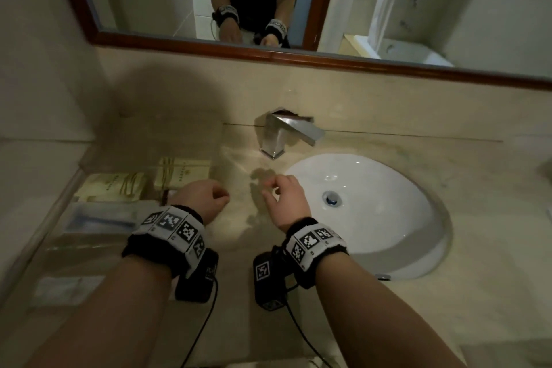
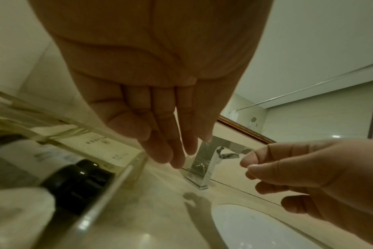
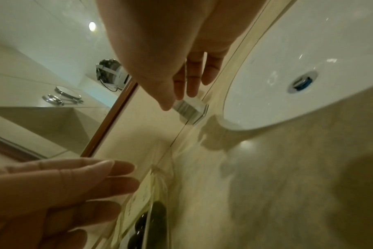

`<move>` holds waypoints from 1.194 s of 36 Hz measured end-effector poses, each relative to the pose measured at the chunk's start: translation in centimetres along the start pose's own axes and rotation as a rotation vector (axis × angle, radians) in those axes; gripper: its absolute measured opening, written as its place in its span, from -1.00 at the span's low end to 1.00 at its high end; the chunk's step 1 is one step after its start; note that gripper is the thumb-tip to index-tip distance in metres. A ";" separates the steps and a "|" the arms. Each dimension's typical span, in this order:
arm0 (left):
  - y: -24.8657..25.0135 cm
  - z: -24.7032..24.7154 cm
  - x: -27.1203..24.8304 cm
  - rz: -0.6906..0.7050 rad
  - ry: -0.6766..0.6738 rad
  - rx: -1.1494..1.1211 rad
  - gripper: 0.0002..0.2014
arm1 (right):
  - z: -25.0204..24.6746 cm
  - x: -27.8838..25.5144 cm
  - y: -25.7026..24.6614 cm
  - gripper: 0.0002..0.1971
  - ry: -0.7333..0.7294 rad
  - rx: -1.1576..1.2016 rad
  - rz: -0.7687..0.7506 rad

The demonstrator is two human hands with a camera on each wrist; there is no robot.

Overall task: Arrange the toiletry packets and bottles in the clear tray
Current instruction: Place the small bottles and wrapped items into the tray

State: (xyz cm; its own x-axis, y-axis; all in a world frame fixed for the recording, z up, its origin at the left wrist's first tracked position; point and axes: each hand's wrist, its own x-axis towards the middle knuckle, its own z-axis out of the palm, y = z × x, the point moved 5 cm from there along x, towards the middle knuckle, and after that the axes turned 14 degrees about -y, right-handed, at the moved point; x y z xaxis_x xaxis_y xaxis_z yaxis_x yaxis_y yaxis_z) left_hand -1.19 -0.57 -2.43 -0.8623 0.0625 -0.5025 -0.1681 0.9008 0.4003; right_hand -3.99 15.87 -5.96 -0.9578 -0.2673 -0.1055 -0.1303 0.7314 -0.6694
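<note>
A clear tray (image 1: 64, 197) stands on the counter's left side, its wall (image 2: 109, 190) close in the left wrist view. Cream packets (image 1: 182, 173) lie at its far end, another packet (image 1: 113, 187) beside them. Bottles with dark caps (image 2: 74, 175) lie nearer, their caps (image 3: 147, 219) showing in the right wrist view. My left hand (image 1: 206, 197) hovers just right of the tray with relaxed, empty fingers (image 2: 170, 148). My right hand (image 1: 283, 194) hangs over the counter between tray and sink, its fingers (image 3: 192, 80) loose and holding nothing.
A chrome faucet (image 1: 286, 134) stands behind the hands. The white sink basin (image 1: 373, 206) fills the counter's right side. A wood-framed mirror (image 1: 268, 54) runs along the back wall. Beige counter (image 1: 239, 248) lies under both wrists.
</note>
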 end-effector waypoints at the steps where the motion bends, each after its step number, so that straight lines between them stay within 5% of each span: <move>1: 0.6 0.3 0.1 0.002 0.001 -0.007 -0.71 | -0.5 -0.2 0.7 -0.80 0.004 0.011 0.011; 14: 9.9 4.0 1.8 0.056 -0.040 -0.095 -0.71 | -6.3 -1.9 8.2 -0.83 -0.056 0.083 0.101; 19: 10.0 4.4 1.8 0.019 -0.009 -0.147 -0.72 | -5.6 -1.8 8.1 -0.85 -0.240 0.061 0.042; 28: -0.3 3.2 -2.9 -0.270 0.080 -0.142 -0.70 | 3.5 -2.3 -3.0 -0.70 -0.765 -0.246 -0.245; 37: -10.7 2.8 -7.7 -0.417 0.163 -0.277 -0.70 | 11.9 -4.9 -11.2 -0.61 -1.019 -0.564 -0.501; 43: -15.7 3.3 -9.0 -0.423 0.179 -0.369 -0.71 | 16.2 -4.9 -13.2 -0.56 -0.984 -0.606 -0.414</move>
State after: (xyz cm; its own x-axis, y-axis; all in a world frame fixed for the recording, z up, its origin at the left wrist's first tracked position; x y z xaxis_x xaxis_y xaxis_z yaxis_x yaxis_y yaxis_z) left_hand 10.78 -13.86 -6.67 -0.7459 -0.3725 -0.5522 -0.6427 0.6204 0.4495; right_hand 6.55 -2.66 -8.54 -0.2489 -0.7161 -0.6521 -0.7280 0.5824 -0.3617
